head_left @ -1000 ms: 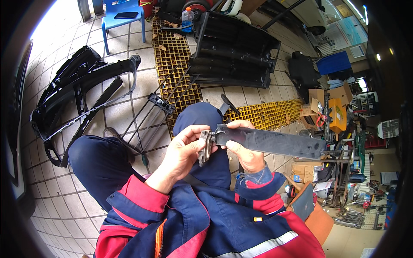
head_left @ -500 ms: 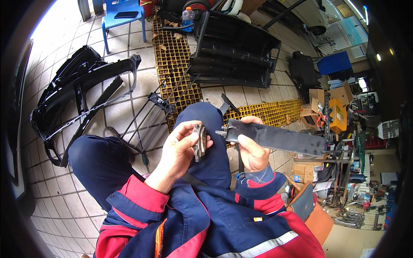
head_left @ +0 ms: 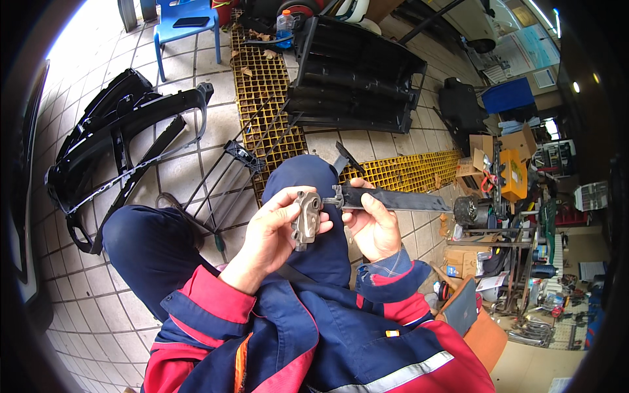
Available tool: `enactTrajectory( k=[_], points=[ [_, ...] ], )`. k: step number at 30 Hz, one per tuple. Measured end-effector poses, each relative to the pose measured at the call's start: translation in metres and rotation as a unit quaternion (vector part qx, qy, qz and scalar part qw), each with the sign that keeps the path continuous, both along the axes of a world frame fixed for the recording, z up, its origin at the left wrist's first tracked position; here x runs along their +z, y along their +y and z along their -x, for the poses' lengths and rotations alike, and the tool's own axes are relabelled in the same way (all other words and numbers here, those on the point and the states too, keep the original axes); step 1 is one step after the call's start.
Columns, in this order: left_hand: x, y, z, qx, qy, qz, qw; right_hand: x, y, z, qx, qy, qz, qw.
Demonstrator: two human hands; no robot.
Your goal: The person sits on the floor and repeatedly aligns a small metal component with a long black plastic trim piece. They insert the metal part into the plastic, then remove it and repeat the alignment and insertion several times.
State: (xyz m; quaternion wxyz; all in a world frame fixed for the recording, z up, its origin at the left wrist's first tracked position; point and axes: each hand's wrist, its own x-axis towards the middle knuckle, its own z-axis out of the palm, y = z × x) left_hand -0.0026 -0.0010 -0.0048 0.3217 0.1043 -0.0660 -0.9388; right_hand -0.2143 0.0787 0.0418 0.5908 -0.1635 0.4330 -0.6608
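My left hand (head_left: 270,226) pinches a small grey-brown mechanical part (head_left: 306,221) with a round hole at its upper end, between thumb and fingers. Just right of it, my right hand (head_left: 381,226) grips a long flat black plastic slat (head_left: 416,200) near its left end, thumb on top. A short pin with a small fitting (head_left: 335,200) sticks out of that end toward the grey-brown part. Pin and part lie very close together; whether they touch I cannot tell. Both hands are above my right knee (head_left: 301,178).
Ahead on the tiled floor lies a large black slatted frame (head_left: 354,78), near yellow floor grating (head_left: 265,78). Black plastic trim pieces (head_left: 124,144) lie at left, beside a thin black stand (head_left: 242,157). A blue chair (head_left: 187,33) is at far left. Tools and cardboard boxes (head_left: 481,154) crowd the right.
The grey-brown part has turned so its broader face shows. The slat has rolled more edge-on, and its pin end has come left, closer to the part. My right hand's grip has shifted.
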Motion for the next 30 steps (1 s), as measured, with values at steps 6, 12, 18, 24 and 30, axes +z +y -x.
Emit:
enactTrajectory(
  k=[6, 12, 18, 24, 30],
  points=[
    [-0.001, 0.0, 0.0, 0.0, 0.01, -0.002, 1.0, -0.001, -0.002, 0.0, 0.017, -0.025, -0.007, 1.0],
    [-0.001, 0.0, 0.0, -0.002, -0.013, -0.009, 1.0, 0.011, -0.003, -0.011, 0.006, 0.088, -0.003, 0.996],
    [-0.005, 0.001, 0.002, 0.014, -0.06, 0.051, 0.997, 0.022, -0.006, -0.016, 0.041, 0.258, 0.029, 0.965],
    [-0.004, 0.002, 0.002, 0.008, -0.069, 0.062, 0.996, 0.023, -0.006, -0.018, 0.058, 0.325, 0.032, 0.943],
    [-0.006, 0.004, 0.003, 0.018, -0.084, 0.065, 0.994, 0.014, -0.007, -0.018, 0.046, 0.263, 0.04, 0.963]
  ],
)
